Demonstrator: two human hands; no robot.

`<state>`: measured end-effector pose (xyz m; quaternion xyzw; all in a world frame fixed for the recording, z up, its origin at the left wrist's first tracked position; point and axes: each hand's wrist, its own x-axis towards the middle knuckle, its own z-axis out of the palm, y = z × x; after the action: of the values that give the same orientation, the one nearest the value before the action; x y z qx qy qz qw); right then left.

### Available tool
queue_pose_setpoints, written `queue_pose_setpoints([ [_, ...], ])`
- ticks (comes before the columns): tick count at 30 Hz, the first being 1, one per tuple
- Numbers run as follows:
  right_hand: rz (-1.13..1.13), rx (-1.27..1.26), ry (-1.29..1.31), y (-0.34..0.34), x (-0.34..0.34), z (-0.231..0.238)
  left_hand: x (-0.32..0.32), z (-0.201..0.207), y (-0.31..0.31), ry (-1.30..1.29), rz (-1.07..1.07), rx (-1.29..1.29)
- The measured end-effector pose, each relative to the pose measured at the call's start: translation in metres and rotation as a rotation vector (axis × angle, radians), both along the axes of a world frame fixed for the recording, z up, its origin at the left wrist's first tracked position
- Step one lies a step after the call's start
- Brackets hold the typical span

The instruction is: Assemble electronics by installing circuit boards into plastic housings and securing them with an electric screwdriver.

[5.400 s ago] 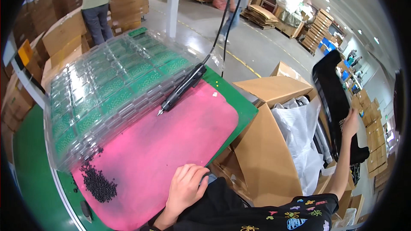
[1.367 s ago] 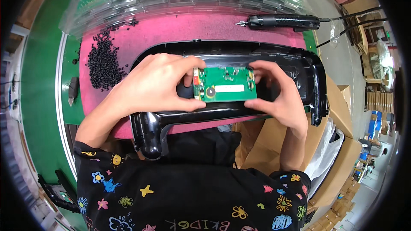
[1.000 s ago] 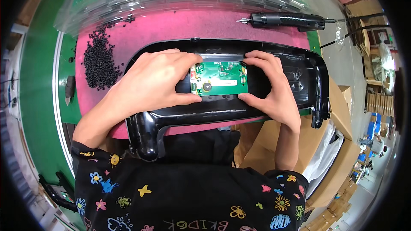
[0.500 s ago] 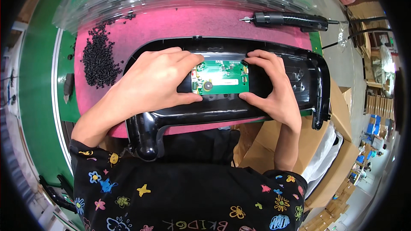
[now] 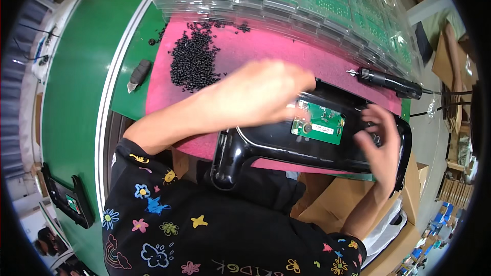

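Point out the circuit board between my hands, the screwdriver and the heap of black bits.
Circuit board (image 5: 321, 121): head view, middle of its green face.
Screwdriver (image 5: 389, 82): head view, middle of its black body.
Heap of black bits (image 5: 193, 65): head view, around its middle.

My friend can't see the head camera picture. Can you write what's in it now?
A green circuit board lies in a long black shell; the person's blurred left hand is over the shell's left part, the right hand, spread open, right of the board. A heap of tiny black pieces and a black electric screwdriver lie on the pink mat.
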<state>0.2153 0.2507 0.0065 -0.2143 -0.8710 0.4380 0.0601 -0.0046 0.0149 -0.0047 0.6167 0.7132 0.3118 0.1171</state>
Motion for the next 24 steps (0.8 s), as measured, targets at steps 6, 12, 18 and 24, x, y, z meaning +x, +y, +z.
queue_pose_setpoints([
  [6,-0.326,0.951,0.045,0.100,0.010,0.015,-0.063,-0.010,-0.014,0.386,0.739,-0.097],
  [12,-0.366,0.227,0.090,0.118,-0.018,0.002,-0.065,-0.028,0.002,0.507,0.761,-0.147],
  [18,-0.436,0.196,0.663,0.093,-0.054,-0.013,-0.068,-0.038,0.004,0.591,0.723,-0.137],
  [24,-0.688,-0.313,0.908,0.065,-0.094,-0.002,-0.075,-0.036,-0.001,0.515,0.711,-0.086],
])
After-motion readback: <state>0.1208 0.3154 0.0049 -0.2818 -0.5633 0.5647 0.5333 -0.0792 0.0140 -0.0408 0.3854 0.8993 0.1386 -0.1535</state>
